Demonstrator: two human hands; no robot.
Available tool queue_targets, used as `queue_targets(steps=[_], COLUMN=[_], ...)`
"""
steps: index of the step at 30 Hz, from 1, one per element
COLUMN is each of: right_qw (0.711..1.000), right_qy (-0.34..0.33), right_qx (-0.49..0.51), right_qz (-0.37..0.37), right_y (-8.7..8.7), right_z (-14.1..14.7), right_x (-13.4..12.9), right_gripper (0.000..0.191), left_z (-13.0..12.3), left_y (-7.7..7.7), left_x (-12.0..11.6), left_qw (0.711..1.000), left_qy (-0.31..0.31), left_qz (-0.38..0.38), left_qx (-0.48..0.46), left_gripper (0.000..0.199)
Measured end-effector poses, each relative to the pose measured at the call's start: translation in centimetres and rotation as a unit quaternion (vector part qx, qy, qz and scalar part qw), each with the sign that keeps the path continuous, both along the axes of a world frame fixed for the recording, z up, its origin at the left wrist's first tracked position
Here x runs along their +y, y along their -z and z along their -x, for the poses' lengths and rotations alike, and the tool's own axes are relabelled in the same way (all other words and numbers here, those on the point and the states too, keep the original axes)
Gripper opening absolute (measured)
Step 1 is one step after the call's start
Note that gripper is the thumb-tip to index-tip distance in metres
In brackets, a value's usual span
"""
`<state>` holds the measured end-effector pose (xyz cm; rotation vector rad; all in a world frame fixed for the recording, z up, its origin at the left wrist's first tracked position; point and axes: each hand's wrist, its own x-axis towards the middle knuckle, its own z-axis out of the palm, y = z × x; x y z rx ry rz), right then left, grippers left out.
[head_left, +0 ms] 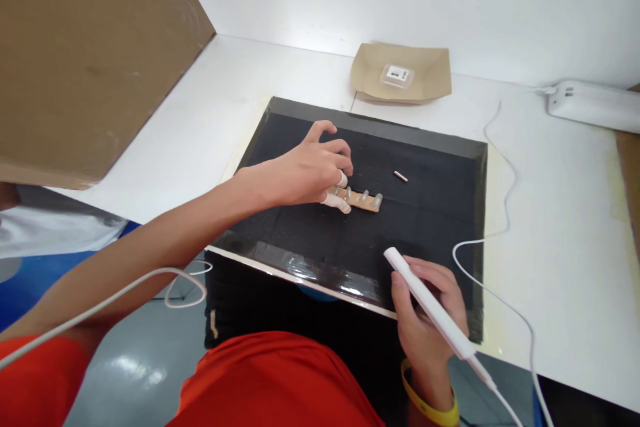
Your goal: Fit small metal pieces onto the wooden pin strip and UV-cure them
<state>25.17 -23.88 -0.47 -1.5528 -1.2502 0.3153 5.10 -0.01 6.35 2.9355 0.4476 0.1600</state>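
Observation:
My left hand (325, 163) reaches over the black mat (290, 227), with white covers on its thumb and one finger. Those two covered tips pinch the left end of a narrow tan strip (367, 202) that carries several clear, rounded pieces; the other fingers are curled above. At the mat's lower right, my right hand (433, 313) is wrapped round a white pen-shaped tool (430, 303) with a cable at its lower end. The tool's tip points up and left, apart from the strip. A small pale stick (401, 176) lies on the mat above and right of the strip.
Behind the mat stands a brown paper tray (433, 80) holding a clear labelled case (397, 76). A white power strip (595, 103) is at the far right. A thin white cable (507, 213) crosses the right side. A large brown board (95, 53) rises at the left.

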Motion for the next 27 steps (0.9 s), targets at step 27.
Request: queue_targets(steps=[27], right_qw=[1.000], right_qy=[0.008], right_qx=[-0.006], right_qz=[0.001], right_y=[-0.2], right_z=[0.1], right_x=[0.1], right_gripper=[0.019], left_z=[1.2], left_y=[1.2], left_x=[0.2], left_qw=[0.995], left_qy=[-0.083], left_qz=[0.051], left_qx=[-0.006], left_gripper=[0.039])
